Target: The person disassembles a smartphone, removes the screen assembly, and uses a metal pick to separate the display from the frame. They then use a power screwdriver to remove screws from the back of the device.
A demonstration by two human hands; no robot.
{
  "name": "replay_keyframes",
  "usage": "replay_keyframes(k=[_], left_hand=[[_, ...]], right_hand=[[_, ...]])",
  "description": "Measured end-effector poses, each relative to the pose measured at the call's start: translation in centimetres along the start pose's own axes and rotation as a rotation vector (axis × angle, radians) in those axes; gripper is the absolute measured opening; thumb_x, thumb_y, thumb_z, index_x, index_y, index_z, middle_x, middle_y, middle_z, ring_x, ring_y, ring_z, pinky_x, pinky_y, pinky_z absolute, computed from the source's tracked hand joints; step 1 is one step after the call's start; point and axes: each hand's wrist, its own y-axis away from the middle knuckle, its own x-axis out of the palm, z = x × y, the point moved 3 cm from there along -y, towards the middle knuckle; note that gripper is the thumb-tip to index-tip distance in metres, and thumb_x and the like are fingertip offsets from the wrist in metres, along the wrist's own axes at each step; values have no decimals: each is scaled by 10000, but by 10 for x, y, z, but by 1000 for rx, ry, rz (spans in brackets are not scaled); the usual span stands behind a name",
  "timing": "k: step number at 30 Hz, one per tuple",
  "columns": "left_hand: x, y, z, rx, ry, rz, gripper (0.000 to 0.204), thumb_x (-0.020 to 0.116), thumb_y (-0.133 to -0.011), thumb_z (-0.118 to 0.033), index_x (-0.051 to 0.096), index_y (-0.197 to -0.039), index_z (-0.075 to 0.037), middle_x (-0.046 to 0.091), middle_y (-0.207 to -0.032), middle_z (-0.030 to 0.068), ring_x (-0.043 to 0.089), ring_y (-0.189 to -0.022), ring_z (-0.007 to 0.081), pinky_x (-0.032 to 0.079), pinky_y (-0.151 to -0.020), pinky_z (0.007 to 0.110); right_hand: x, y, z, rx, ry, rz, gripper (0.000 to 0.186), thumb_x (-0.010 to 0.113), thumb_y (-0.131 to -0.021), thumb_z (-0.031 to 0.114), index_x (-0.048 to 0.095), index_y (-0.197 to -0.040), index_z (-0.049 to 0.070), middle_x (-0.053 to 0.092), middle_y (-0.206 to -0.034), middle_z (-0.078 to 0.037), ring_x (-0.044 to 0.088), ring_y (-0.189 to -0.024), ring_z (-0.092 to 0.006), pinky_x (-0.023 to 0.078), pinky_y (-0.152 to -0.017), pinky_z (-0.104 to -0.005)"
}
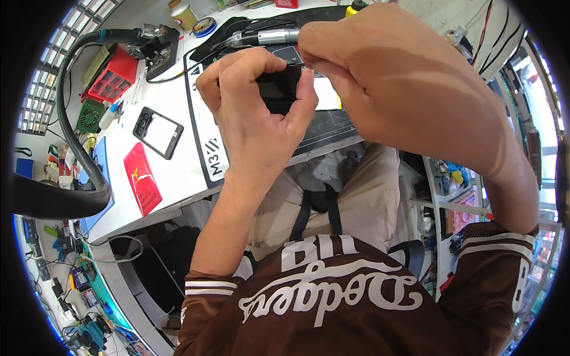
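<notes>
So from where I'm standing, whoever's sitting at this bench has both hands up over the black mat point(323, 132), pretty much meeting at one small gadget. The left hand point(255, 118) is clamped around a dark rectangular device point(279, 89), fingers curled over the far side and thumb on the near right edge, so it's up in the hand rather than lying down. The right hand point(350, 62) is bent in right beside it, fingertips at the device's upper right corner, but the wrist blocks my view so I honestly can't tell what, if anything, it's pinching. Just past the hands there's a silver cylindrical tool point(270, 37), and a yellow bottle point(355, 8) pokes out behind the right hand. Off to the left, on the white table point(184, 190), sits a black phone frame point(157, 133) with a flat red packet point(142, 179) near it, slightly closer to the person. Further back you've got a red drawer box point(116, 77), and a thick black bendy arm point(64, 101) loops down the left side.
</notes>
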Motion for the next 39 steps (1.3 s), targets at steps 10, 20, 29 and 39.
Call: replay_keyframes(k=[10, 20, 29, 39], left_hand=[[-1, -6, -6, -37, -39, 65, 413, 851, -799, -150, 606, -1129, -106, 632, -1051, 22, 478, -1090, 261, 360, -976, 389], [2, -7, -1, -62, -11, 43, 404, 863, -791, -150, 619, -1112, -120, 611, -1071, 20, 468, -1102, 281, 379, -969, 399], [-2, -6, 3, -44, -22, 30, 410, 863, -782, -125, 620, -1112, -125, 611, -1078, 16, 475, -1113, 275, 371, -980, 401], [-2, -7, 0, -55, -14, 64, 419, 869, -794, -108, 615, -1128, -113, 616, -1099, 22, 477, -1124, 265, 372, -983, 386]], right_hand=[[2, -9, -5, -11, 74, 96, 304, 689, -907, 205, 563, -1089, -3, 621, -840, -159, 655, -831, -322, 499, -694, -410], [4, -10, -6, 67, 97, 64, 225, 613, -977, 171, 598, -1116, -6, 673, -911, -198, 682, -871, -360, 516, -711, -448], [8, -31, 4, 517, -262, 38, 136, 590, -994, 94, 640, -1009, -32, 636, -687, -192, 631, -602, -356, 474, -597, -436], [42, -3, -21, 69, -292, -405, 117, 613, -988, 57, 649, -1059, -30, 645, -686, -194, 612, -569, -366, 469, -572, -433]])
